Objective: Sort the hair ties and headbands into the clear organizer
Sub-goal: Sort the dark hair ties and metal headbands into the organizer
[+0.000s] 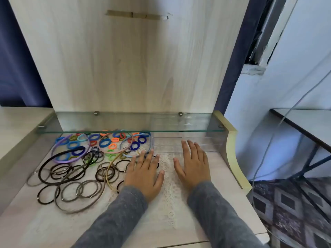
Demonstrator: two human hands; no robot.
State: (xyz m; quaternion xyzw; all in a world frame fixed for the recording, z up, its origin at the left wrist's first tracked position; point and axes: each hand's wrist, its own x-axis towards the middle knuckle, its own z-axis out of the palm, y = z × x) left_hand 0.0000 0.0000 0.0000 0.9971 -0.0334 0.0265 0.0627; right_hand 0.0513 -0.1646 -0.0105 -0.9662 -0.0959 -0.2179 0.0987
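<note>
Plainly, the left hand [143, 174] and right hand [194, 167] lie flat and spread beside tangled hair ties [104, 143] and headbands [65, 160], so lifting one toward the clear organizer [197, 142] could drag others

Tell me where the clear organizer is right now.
In the head view, the clear organizer stands at the back right of the table, under the glass shelf, just beyond the right hand and right of the coloured hair ties.
</note>
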